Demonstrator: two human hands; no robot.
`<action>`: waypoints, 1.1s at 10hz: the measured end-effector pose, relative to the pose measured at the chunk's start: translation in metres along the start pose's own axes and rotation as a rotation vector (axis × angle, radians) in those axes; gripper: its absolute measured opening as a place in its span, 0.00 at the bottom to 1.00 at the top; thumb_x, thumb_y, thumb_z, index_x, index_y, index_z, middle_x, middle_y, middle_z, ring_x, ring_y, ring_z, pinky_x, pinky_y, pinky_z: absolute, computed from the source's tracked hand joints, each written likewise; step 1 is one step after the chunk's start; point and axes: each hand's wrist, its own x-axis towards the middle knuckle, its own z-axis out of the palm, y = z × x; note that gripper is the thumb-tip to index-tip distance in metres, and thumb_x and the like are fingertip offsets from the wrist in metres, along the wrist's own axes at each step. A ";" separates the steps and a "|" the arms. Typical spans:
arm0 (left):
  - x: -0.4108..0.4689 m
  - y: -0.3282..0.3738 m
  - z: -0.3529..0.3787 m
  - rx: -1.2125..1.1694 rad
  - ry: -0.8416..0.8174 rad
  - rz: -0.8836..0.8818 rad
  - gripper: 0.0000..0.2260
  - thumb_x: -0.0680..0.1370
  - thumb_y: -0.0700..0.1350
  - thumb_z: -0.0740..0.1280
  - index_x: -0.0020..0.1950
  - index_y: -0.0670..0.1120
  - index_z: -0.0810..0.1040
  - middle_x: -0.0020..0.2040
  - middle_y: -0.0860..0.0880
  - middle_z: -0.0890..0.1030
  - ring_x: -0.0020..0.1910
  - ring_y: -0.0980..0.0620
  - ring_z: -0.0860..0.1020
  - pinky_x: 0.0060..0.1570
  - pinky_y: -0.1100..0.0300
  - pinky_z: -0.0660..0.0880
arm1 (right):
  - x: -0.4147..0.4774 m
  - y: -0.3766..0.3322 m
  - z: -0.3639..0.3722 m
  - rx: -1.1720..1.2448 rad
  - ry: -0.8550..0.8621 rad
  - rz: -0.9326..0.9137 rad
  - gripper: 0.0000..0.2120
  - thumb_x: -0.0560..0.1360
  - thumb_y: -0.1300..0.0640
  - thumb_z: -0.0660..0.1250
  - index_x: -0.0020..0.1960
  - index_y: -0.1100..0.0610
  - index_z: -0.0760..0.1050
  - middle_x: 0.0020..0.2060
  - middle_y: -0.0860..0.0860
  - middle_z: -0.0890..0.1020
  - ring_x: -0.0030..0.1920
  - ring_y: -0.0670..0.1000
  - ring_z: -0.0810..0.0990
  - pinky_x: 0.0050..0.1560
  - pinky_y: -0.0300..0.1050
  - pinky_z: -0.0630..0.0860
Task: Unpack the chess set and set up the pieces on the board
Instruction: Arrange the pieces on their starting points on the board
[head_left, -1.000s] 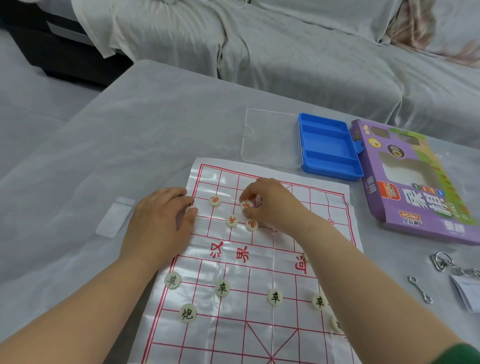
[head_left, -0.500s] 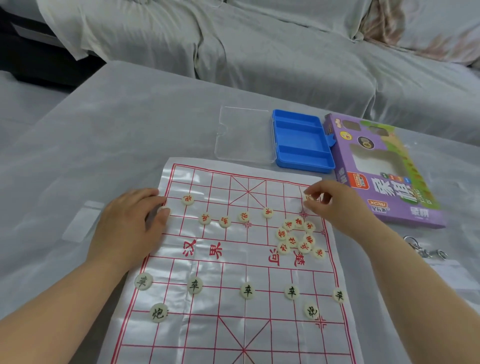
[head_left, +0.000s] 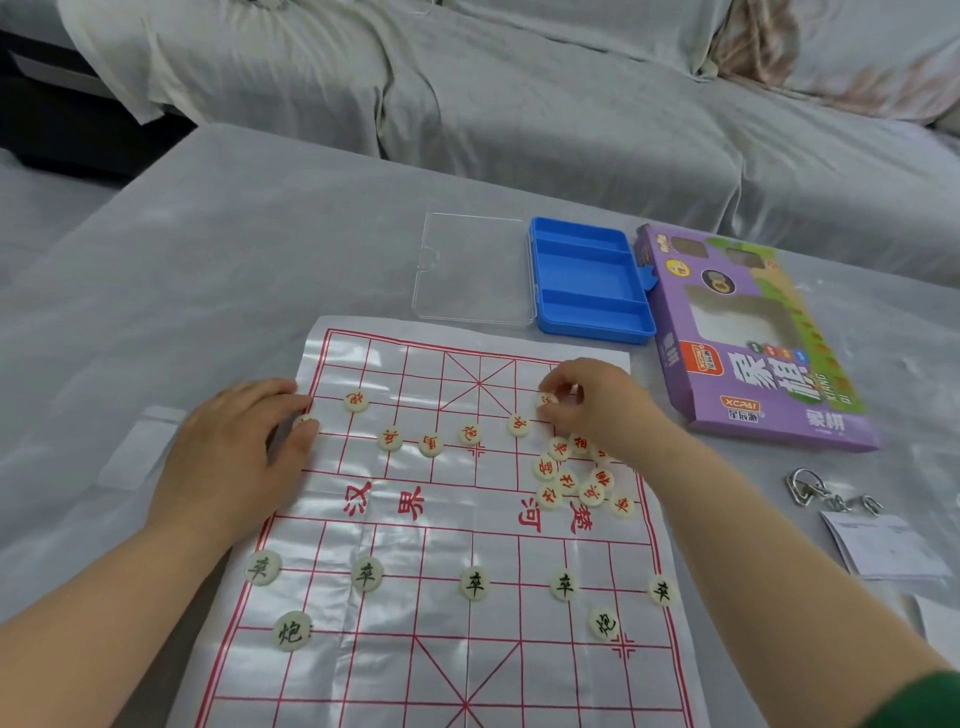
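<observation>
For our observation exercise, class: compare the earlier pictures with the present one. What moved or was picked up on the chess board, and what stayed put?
The right hand crossed the board from the middle of its far half to the right side, where its fingers pinch a red piece. The left hand stayed on the left edge; black pieces unmoved.

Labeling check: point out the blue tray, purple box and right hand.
blue tray (head_left: 587, 283): head view, bare middle compartment floor.
purple box (head_left: 748, 364): head view, printed front face.
right hand (head_left: 597, 400): head view, hand's back; pinches red piece (head_left: 546, 399).
</observation>
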 end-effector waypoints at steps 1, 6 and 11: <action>0.000 -0.001 0.001 0.006 -0.002 -0.002 0.27 0.71 0.56 0.52 0.52 0.38 0.81 0.55 0.40 0.80 0.53 0.37 0.77 0.53 0.42 0.71 | 0.008 -0.005 0.001 -0.036 0.002 -0.003 0.15 0.75 0.54 0.64 0.61 0.54 0.73 0.58 0.52 0.76 0.50 0.48 0.72 0.55 0.37 0.70; 0.000 -0.002 0.002 0.007 -0.005 0.010 0.30 0.71 0.58 0.50 0.52 0.38 0.81 0.54 0.40 0.80 0.53 0.36 0.76 0.54 0.42 0.70 | -0.023 -0.005 -0.001 -0.022 -0.067 -0.093 0.16 0.74 0.53 0.65 0.62 0.51 0.72 0.60 0.49 0.75 0.52 0.45 0.70 0.60 0.40 0.69; 0.000 -0.003 0.002 0.005 0.004 0.005 0.29 0.71 0.58 0.50 0.52 0.38 0.81 0.54 0.41 0.80 0.52 0.37 0.77 0.53 0.44 0.71 | -0.015 -0.022 0.017 -0.106 -0.041 -0.078 0.17 0.75 0.50 0.63 0.63 0.52 0.72 0.60 0.49 0.74 0.58 0.49 0.70 0.60 0.39 0.66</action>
